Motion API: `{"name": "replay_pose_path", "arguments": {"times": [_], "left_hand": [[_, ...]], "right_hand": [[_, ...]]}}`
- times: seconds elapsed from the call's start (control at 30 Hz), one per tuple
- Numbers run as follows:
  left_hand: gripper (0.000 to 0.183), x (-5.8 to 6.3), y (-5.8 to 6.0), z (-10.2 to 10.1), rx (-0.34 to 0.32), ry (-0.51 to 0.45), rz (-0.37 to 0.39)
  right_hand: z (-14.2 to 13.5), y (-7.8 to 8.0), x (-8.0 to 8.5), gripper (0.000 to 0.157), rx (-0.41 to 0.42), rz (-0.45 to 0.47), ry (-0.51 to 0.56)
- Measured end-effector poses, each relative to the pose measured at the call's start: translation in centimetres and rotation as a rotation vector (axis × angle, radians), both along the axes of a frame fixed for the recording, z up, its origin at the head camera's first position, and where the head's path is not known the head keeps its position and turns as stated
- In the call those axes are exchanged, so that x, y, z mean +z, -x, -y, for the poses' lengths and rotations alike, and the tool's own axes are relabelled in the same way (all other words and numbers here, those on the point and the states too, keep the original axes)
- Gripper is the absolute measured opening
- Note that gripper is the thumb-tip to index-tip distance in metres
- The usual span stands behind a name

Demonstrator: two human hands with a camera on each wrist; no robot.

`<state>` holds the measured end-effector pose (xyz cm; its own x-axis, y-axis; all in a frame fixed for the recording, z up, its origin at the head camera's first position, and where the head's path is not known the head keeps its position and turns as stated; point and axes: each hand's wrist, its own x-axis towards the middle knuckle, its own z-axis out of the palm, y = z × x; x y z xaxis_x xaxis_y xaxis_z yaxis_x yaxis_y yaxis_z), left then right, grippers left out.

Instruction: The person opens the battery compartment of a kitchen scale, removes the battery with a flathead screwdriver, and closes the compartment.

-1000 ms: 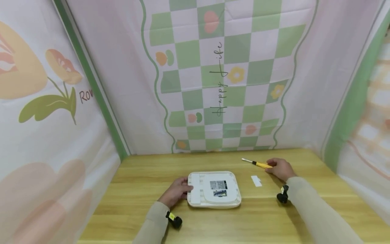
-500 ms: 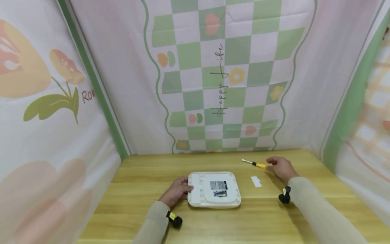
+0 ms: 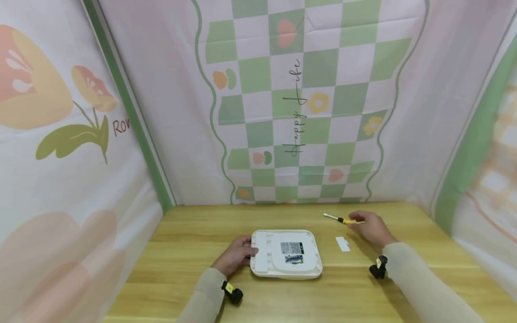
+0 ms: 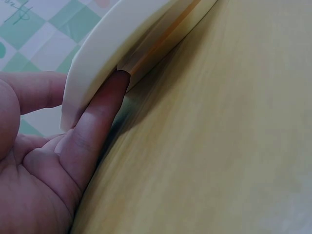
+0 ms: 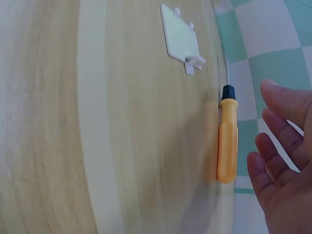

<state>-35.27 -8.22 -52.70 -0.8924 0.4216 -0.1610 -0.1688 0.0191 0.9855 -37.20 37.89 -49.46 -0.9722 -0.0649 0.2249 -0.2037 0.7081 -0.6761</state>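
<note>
So we lose the screwdriver (image 3: 342, 220) handle's end behind our open right hand (image 3: 369, 228); it's yellow, at 1 o'clock. Left hand (image 3: 236, 255) fingers press the white device (image 3: 286, 253), uncurled.

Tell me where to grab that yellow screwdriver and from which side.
Take the screwdriver by its thick yellow handle, not the thin metal shaft. It lies flat on the table with the handle end nearest the right hand, which is open beside it. Coming down from above with thumb and fingers across the handle looks easiest, clear of the small white cover nearby.
</note>
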Motion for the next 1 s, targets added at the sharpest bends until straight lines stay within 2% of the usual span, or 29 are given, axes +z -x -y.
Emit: {"name": "replay_pose_path", "arguments": {"times": [0.8, 1.0], "left_hand": [[0.056, 0.0, 0.0, 0.1, 0.021, 0.035, 0.009], [0.057, 0.1, 0.0, 0.2, 0.023, 0.03, 0.012]], "right_hand": [[3.4, -1.1, 0.6, 0.023, 0.064, -0.104, -0.041], [4.1, -1.3, 0.5, 0.026, 0.069, -0.099, -0.045]]}}
